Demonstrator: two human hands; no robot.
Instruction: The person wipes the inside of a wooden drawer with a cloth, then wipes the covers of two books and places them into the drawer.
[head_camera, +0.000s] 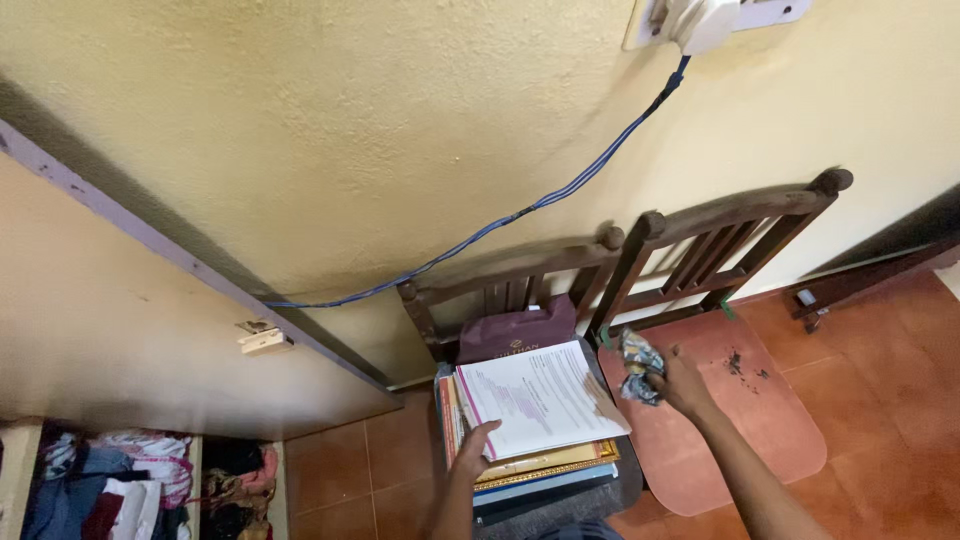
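My left hand (473, 450) rests on the near left edge of a stack of papers and books (535, 405) piled on a wooden chair (510, 275). The top sheet is white with purple print. My right hand (680, 383) holds a crumpled, shiny grey cloth or wrapper (638, 365) just above the left edge of a second chair's reddish-brown seat (760, 430). A dark purple bag (515, 335) leans against the first chair's back behind the stack.
Small dark crumbs (740, 363) lie on the reddish seat. A blue cable (520, 213) runs down the cream wall from a white plug (705, 22). A shelf with folded clothes (110, 485) sits at lower left. The floor has terracotta tiles (880, 370).
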